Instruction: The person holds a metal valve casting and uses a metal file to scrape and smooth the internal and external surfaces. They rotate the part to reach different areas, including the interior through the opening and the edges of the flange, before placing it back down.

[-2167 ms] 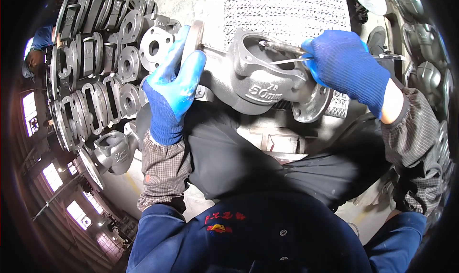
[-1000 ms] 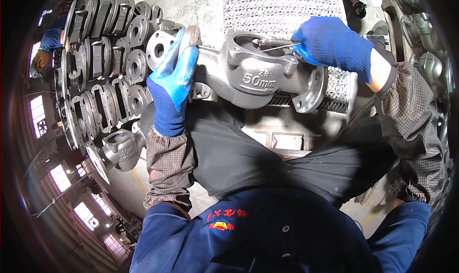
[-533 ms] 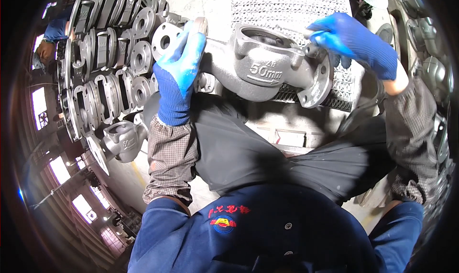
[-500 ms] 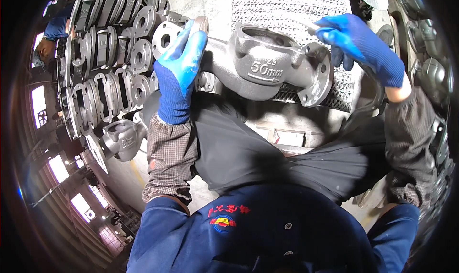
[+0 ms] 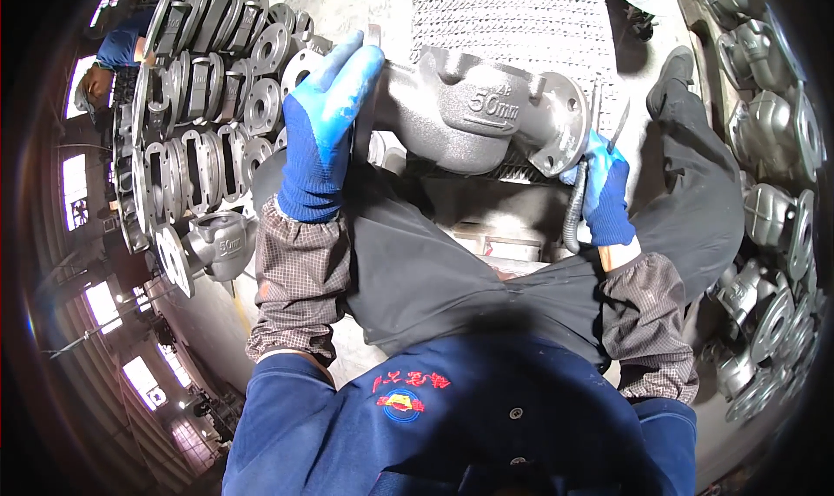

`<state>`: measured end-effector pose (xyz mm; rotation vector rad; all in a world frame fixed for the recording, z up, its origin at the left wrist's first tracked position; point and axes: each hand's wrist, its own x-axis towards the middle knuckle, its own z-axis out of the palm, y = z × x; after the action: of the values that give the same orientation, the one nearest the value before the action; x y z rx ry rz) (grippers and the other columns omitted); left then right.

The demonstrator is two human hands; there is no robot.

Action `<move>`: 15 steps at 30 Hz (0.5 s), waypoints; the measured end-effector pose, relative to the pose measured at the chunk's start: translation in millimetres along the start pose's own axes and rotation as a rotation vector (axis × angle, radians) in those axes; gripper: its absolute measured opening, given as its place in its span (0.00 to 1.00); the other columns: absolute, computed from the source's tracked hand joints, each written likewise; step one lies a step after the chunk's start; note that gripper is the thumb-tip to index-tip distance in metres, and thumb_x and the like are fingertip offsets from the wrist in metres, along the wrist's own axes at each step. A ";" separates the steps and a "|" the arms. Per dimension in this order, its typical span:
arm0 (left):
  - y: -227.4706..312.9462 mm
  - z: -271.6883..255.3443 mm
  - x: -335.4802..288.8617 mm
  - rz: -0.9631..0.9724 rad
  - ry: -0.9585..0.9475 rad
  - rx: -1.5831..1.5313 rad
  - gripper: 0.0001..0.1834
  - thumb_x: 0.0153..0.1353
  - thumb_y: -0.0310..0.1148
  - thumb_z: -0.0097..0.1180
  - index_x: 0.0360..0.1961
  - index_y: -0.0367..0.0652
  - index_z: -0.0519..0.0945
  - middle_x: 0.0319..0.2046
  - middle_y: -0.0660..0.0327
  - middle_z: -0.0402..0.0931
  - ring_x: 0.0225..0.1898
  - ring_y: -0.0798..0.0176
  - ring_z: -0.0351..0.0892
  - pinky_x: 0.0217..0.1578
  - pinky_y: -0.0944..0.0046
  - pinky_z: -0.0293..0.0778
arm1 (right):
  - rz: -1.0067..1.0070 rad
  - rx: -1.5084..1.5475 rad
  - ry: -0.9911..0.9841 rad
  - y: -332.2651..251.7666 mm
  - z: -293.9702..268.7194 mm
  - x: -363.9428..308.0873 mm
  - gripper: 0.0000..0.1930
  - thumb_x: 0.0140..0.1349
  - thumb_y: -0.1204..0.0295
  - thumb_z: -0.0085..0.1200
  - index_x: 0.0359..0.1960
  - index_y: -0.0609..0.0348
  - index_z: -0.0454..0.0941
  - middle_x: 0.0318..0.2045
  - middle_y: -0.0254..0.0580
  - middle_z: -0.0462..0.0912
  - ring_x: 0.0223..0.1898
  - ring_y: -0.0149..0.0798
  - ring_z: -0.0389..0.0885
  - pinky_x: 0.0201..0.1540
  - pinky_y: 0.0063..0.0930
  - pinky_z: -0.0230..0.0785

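A grey cast-metal valve body with raised lettering lies sideways in front of me, above my knees. My left hand, in a blue coated glove, is closed on its left flange, fingers up along the flange face. Beside the right flange is my right hand, gloved alike and closed, its fingers partly hidden. A dark ribbed hose runs down along that hand, and a thin dark rod sticks up from it. What exactly the right hand grips cannot be made out.
Stacked flanged castings rise at the left, with another valve body below them. More castings line the right side. A perforated metal mat lies beyond the workpiece. At the far left, another person is partly visible.
My right hand has come down and inward from above the mat to beside the right flange. The valve body has tipped, so its top opening shows less. My left hand keeps its hold.
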<state>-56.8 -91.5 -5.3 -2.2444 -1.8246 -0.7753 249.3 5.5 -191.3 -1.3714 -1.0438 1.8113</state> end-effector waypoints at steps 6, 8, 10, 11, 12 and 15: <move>33.1 10.1 31.2 -0.132 -0.027 0.039 0.23 0.58 0.31 0.58 0.56 0.44 0.73 0.45 0.46 0.77 0.32 0.59 0.82 0.30 0.67 0.77 | -0.116 -0.114 -0.038 -39.4 3.5 13.6 0.16 0.63 0.70 0.42 0.48 0.62 0.77 0.24 0.36 0.77 0.21 0.27 0.73 0.25 0.21 0.67; 45.6 10.5 45.2 -0.397 -0.106 -0.071 0.23 0.55 0.34 0.61 0.54 0.49 0.76 0.44 0.46 0.77 0.33 0.54 0.82 0.30 0.63 0.78 | -0.120 -0.095 0.005 -51.5 1.5 18.8 0.14 0.63 0.68 0.46 0.45 0.63 0.77 0.22 0.35 0.76 0.22 0.28 0.75 0.23 0.22 0.68; 25.5 22.0 39.8 0.084 -0.054 0.344 0.24 0.54 0.35 0.63 0.53 0.45 0.76 0.42 0.45 0.78 0.33 0.52 0.82 0.31 0.62 0.79 | 0.057 0.079 0.084 -72.6 -0.6 20.1 0.14 0.64 0.64 0.51 0.41 0.63 0.77 0.23 0.33 0.77 0.23 0.27 0.76 0.22 0.21 0.68; 30.2 19.3 43.8 0.137 -0.052 0.403 0.24 0.55 0.36 0.62 0.53 0.44 0.76 0.41 0.46 0.78 0.32 0.52 0.82 0.31 0.63 0.79 | -0.029 0.110 0.083 -78.1 -4.2 17.5 0.13 0.64 0.64 0.52 0.40 0.63 0.77 0.23 0.33 0.77 0.21 0.25 0.75 0.22 0.19 0.68; 45.8 19.4 47.9 -0.369 -0.046 -0.018 0.22 0.56 0.35 0.61 0.53 0.46 0.77 0.41 0.46 0.78 0.30 0.56 0.81 0.29 0.65 0.78 | -0.134 0.107 0.109 -85.2 -3.5 13.8 0.13 0.64 0.64 0.52 0.40 0.63 0.77 0.23 0.33 0.78 0.21 0.25 0.75 0.22 0.18 0.67; 36.8 13.0 40.2 -0.434 -0.083 -0.118 0.23 0.59 0.36 0.57 0.56 0.42 0.73 0.43 0.46 0.77 0.30 0.59 0.81 0.30 0.66 0.77 | -0.292 0.194 0.014 -133.5 45.1 -38.0 0.13 0.65 0.65 0.51 0.42 0.63 0.77 0.24 0.34 0.79 0.21 0.24 0.75 0.23 0.16 0.66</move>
<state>-13.0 -60.2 10.2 -1.9913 -2.4074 -0.8850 218.4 28.6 -50.6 -1.0550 -0.9766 1.6364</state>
